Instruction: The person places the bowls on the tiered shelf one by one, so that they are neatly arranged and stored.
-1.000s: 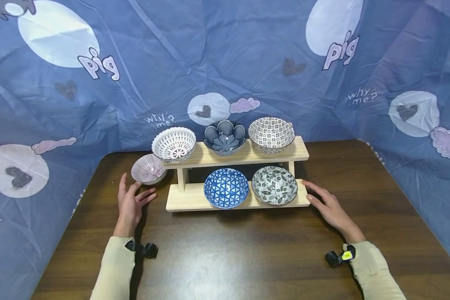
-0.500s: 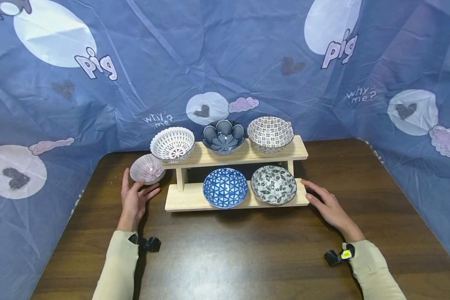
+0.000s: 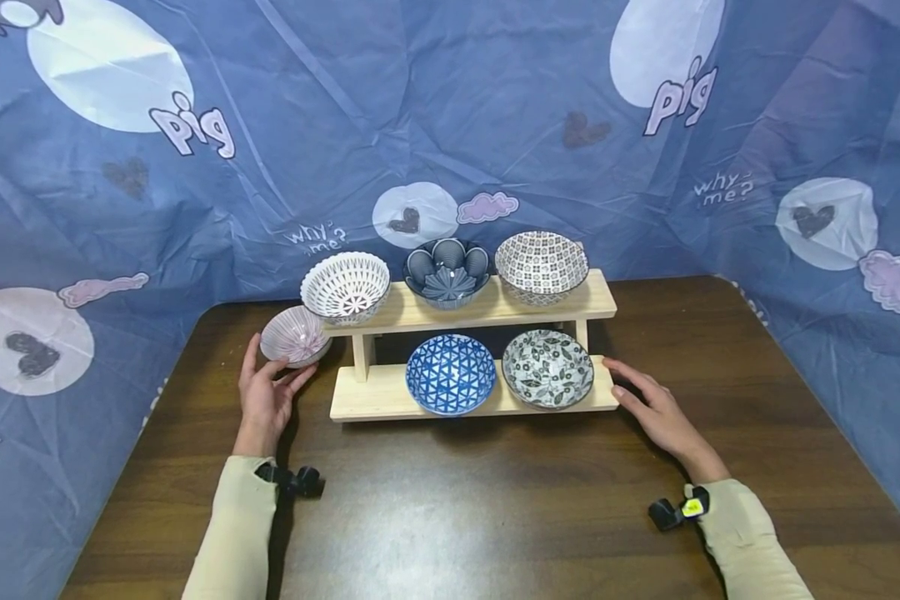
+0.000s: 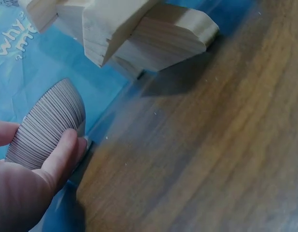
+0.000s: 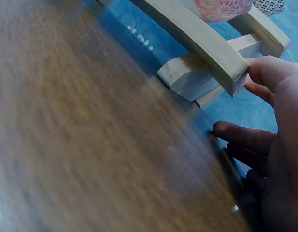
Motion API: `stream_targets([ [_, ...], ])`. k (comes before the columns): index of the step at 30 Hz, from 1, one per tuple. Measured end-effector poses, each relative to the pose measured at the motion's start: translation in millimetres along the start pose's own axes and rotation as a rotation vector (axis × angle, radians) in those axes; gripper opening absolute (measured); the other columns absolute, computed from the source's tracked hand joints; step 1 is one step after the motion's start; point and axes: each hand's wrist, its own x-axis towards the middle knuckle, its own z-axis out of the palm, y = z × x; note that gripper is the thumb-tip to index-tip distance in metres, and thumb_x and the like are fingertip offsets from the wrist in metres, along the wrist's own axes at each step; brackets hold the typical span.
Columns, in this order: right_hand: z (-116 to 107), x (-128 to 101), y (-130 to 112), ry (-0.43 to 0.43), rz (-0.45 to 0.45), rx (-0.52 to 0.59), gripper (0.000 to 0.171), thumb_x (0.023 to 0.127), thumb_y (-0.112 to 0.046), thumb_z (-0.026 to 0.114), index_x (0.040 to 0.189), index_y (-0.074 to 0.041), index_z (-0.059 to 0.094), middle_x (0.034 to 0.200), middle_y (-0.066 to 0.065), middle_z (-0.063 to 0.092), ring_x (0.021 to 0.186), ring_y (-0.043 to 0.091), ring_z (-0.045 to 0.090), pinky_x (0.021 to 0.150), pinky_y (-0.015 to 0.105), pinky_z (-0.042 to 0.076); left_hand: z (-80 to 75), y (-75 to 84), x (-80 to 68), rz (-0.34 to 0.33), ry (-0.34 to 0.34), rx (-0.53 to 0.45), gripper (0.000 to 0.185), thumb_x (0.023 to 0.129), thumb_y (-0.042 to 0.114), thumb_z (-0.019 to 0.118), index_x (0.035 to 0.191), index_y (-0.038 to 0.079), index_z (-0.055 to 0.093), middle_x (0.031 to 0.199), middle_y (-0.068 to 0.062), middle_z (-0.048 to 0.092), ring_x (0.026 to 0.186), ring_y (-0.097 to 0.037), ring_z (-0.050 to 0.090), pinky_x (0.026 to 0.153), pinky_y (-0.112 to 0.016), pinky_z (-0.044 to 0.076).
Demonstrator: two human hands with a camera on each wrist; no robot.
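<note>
Item: pink striped bowl (image 3: 295, 336), on the wooden table (image 3: 495, 500), just beside the left end of the two-tier wooden rack (image 3: 390, 398), below the white lattice bowl (image 3: 345, 287).

Left hand (image 3: 266, 400): thumb and fingers spread round the bowl's near wall, touching it; a firm grip is not evident.

Right hand (image 3: 656, 412): fingers relaxed and straight, thumb tip against the rack's lower shelf end.

Handling note: likely best to seat the fingers under the ribbed wall (image 4: 49, 125) before lifting, keeping clear of the upper shelf overhang; steady the rack meanwhile.
</note>
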Motion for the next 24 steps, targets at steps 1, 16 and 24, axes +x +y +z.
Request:
stream_targets([
  [1, 0, 0, 1, 0.005, -0.005, -0.002, 0.048, 0.104, -0.025, 0.054, 0.149, -0.011, 0.047, 0.154, 0.017, 0.047, 0.142, 0.040, 0.037, 0.115, 0.066, 0.029, 0.6, 0.4, 0.2, -0.002, 0.004, -0.005, 0.075, 0.101, -0.006, 0.034, 0.159, 0.039, 0.019, 0.163, -0.001, 0.016, 0.124, -0.027, 0.053, 0.081, -0.036, 0.064],
  [16, 0, 0, 2, 0.008, -0.017, -0.014, 0.047, 0.104, -0.026, 0.053, 0.149, -0.013, 0.047, 0.154, 0.015, 0.047, 0.143, 0.022, 0.038, 0.116, 0.062, 0.031, -0.3, 0.0, -1.6, 0.009, 0.014, 0.001, 0.076, 0.100, -0.009, 0.033, 0.160, 0.035, 0.018, 0.163, -0.002, 0.014, 0.129, -0.028, 0.047, 0.083, -0.035, 0.064],
  [24, 0, 0, -1, -0.005, -0.023, -0.018, 0.048, 0.104, -0.025, 0.053, 0.150, -0.013, 0.046, 0.155, 0.016, 0.047, 0.142, 0.036, 0.038, 0.115, 0.064, 0.031, -5.3, 1.3, -9.1, 0.013, 0.028, -0.006, 0.078, 0.099, -0.011, 0.034, 0.160, 0.035, 0.020, 0.163, -0.003, 0.014, 0.117, -0.025, 0.056, 0.077, -0.035, 0.065],
])
